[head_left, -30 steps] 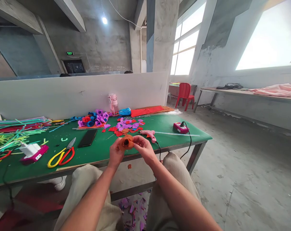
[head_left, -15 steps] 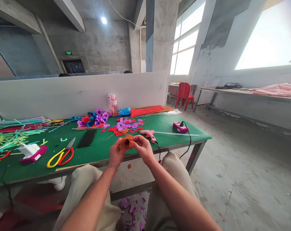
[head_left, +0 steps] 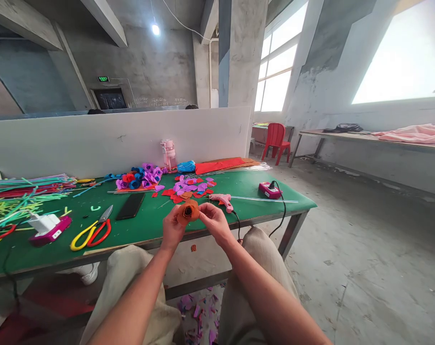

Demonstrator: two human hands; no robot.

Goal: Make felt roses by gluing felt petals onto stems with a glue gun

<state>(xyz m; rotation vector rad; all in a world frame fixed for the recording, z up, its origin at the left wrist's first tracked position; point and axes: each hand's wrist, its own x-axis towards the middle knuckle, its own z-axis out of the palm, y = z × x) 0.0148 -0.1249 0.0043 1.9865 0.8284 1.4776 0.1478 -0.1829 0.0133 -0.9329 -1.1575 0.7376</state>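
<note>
Over the table's front edge, an orange-brown paper flower (head_left: 188,212) with a rolled, dark centre faces up between my two hands. My left hand (head_left: 173,227) is closed around its left side and base. On the opposite side, the thumb and fingers of my right hand (head_left: 214,220) pinch the outer petal. Just beyond them lie loose purple, red and brown paper petals (head_left: 192,188). A pink glue gun (head_left: 223,201) with a black cord rests right of the petals. Finished-looking purple, blue and red paper flowers (head_left: 142,177) are heaped further left.
Yellow-and-red-handled scissors (head_left: 91,235), a black phone (head_left: 130,206) and a power strip with a white plug (head_left: 48,229) lie left on the green table (head_left: 149,230). A pink bottle (head_left: 168,155) stands by the white partition (head_left: 210,134). A magenta socket box (head_left: 270,190) sits right.
The flower has tilted and turned slightly between my fingers. My hands have stayed in nearly the same place, and the things on the table have not moved.
</note>
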